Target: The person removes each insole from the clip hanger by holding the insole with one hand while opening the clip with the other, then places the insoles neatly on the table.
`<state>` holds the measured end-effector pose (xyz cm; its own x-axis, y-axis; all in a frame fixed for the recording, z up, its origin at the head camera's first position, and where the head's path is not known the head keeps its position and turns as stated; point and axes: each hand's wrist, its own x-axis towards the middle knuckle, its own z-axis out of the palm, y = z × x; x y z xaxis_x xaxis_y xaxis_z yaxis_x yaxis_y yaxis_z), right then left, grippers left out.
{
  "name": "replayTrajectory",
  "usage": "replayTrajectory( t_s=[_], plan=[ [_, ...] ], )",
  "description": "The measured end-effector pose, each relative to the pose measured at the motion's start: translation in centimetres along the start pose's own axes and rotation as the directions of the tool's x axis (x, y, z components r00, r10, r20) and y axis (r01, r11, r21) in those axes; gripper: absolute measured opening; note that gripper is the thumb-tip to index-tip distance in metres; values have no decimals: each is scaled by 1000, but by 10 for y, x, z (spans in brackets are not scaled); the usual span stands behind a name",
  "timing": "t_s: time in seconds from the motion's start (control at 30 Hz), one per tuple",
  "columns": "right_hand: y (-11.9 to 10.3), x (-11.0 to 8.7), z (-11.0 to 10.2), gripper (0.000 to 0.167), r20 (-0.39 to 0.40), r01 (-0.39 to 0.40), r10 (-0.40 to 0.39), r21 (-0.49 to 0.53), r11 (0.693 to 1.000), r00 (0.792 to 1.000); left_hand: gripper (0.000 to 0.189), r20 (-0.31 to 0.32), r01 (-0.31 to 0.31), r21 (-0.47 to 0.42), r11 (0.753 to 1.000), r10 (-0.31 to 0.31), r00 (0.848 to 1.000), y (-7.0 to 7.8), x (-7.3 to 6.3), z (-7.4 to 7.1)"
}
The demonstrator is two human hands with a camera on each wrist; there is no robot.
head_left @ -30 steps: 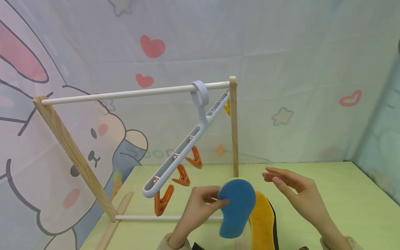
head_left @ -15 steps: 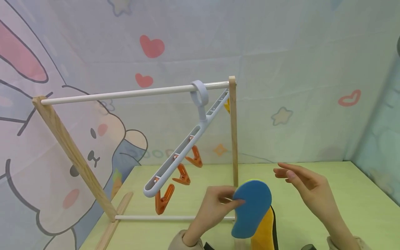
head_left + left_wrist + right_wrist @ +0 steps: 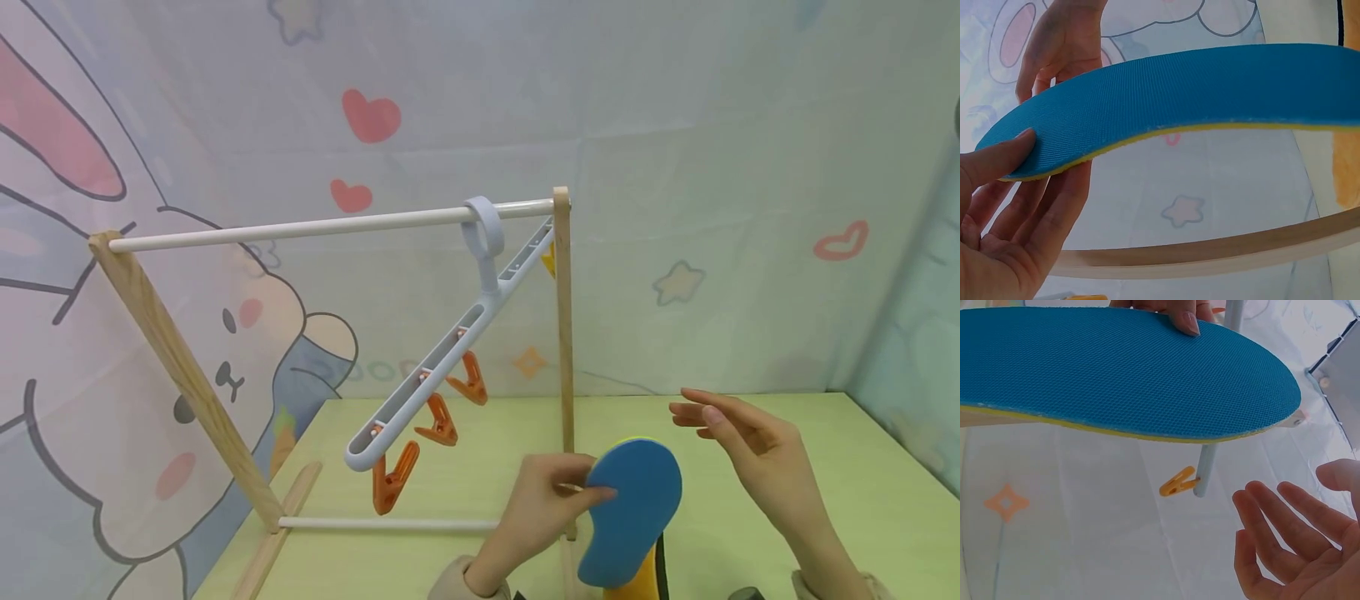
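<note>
My left hand (image 3: 543,504) pinches the edge of a blue insole (image 3: 636,508), thumb on the ribbed blue face and fingers behind. A thin yellow layer lines its rim, plain in the left wrist view along the insole (image 3: 1166,94). To the right, apart from it, my right hand (image 3: 761,454) hangs with relaxed fingers and holds nothing; the right wrist view shows the palm of that hand (image 3: 1310,544) below the insole (image 3: 1129,375). Partly hidden behind the blue insole, a yellow-orange insole-shaped piece with a black edge (image 3: 643,581) lies on the table.
Left of my hands stands a wooden rack with a white top bar (image 3: 300,231). A pale hanger (image 3: 420,383) hooks over that bar and carries several orange clips (image 3: 392,479); a yellow clip (image 3: 549,260) is at its far end. Pale green table (image 3: 750,550) extends right.
The left hand has carried the blue insole to the right, covering more of the yellow-orange piece. My right hand has shifted slightly right, its fingers still relaxed.
</note>
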<state>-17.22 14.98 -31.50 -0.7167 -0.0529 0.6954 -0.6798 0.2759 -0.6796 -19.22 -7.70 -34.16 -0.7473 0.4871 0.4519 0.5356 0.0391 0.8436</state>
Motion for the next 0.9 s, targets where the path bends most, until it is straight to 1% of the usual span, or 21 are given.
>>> replayTrajectory(
  t_s=[0.1,0.2,0.3,0.53,0.63,0.77,0.9],
  plan=[
    [2,0,0,30,10,19,-19,15,1000,1000,21,-4,12,-2,1000,-12,1000,2,0,0],
    [2,0,0,29,7,13,-13,8,1000,1000,21,-8,37,-1,999,-37,999,4,0,0],
    [3,0,0,29,4,11,-11,0,1000,1000,22,-12,47,-6,999,-47,999,6,0,0],
    [4,-1,-1,29,2,7,-7,-18,1000,1000,22,-11,17,-30,999,-18,1000,11,0,0],
    [5,-2,-1,29,-1,6,-6,-10,1000,1000,22,-5,21,-33,999,-21,1000,12,0,1],
    [6,-2,-3,28,-4,9,-9,-8,1000,1000,21,9,15,-24,1000,-14,1000,12,1,4],
    [8,-3,-4,28,-13,9,-9,-11,1000,1000,20,30,-14,-19,1000,14,999,10,2,6]
  ],
)
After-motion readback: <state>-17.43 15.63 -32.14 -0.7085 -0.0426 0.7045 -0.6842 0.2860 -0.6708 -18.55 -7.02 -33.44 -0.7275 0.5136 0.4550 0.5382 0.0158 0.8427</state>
